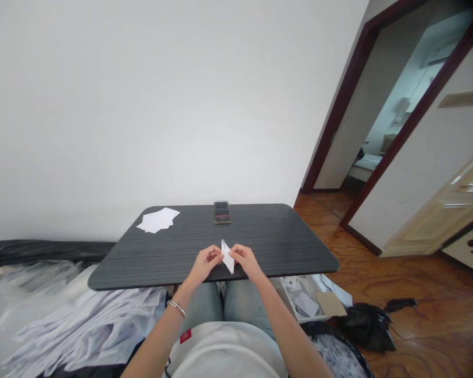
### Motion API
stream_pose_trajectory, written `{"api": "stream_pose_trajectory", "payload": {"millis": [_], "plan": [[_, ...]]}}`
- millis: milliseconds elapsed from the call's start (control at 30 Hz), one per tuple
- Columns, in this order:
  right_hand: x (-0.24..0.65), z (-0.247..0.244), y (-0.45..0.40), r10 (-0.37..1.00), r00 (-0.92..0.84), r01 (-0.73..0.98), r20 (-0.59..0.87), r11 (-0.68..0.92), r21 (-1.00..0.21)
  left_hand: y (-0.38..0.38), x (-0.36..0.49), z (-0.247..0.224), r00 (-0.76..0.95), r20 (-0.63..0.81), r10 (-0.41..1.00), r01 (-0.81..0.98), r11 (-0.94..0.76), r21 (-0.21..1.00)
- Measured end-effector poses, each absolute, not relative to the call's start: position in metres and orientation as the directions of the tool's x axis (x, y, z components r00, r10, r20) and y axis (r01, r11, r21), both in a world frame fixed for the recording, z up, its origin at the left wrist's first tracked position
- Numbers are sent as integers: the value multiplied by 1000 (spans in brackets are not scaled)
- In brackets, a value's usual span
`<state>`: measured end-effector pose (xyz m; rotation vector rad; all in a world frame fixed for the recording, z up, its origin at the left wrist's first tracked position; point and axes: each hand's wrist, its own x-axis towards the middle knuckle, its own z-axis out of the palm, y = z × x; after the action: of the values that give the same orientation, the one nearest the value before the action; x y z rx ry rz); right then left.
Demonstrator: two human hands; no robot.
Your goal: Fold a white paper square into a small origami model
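A small piece of folded white paper (227, 258) is held upright over the front edge of the dark table (189, 244). Its shape is a narrow diamond with pointed ends, and the top point looks split. My left hand (206, 261) pinches its left side between thumb and fingers. On the opposite side, my right hand (246, 258) grips the same paper in a like pinch. Toward the table's far left lies a loose pile of white paper sheets (157, 219), with corners sticking out at several angles.
A phone (222, 212) lies near the table's back edge, against the white wall. White cloth or paper (90, 325) is heaped on the left. Right of my legs are an open box (301, 299), a bin of paper scraps (335, 357) and a black plastic bag (366, 326).
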<state>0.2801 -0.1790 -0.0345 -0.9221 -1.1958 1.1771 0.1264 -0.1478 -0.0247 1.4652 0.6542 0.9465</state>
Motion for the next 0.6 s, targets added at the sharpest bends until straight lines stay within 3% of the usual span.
{"api": "stream_pose_trajectory", "payload": {"millis": [200,600], "plan": [[280,-36,-179,978,-30,-200,204,195,-960,-148,127,-24,499,174,849,-89,-150,985],[281,-41,-179,976,46,-89,213,217,-972,-145,126,-26,473,177,863,-60,-169,984]]}}
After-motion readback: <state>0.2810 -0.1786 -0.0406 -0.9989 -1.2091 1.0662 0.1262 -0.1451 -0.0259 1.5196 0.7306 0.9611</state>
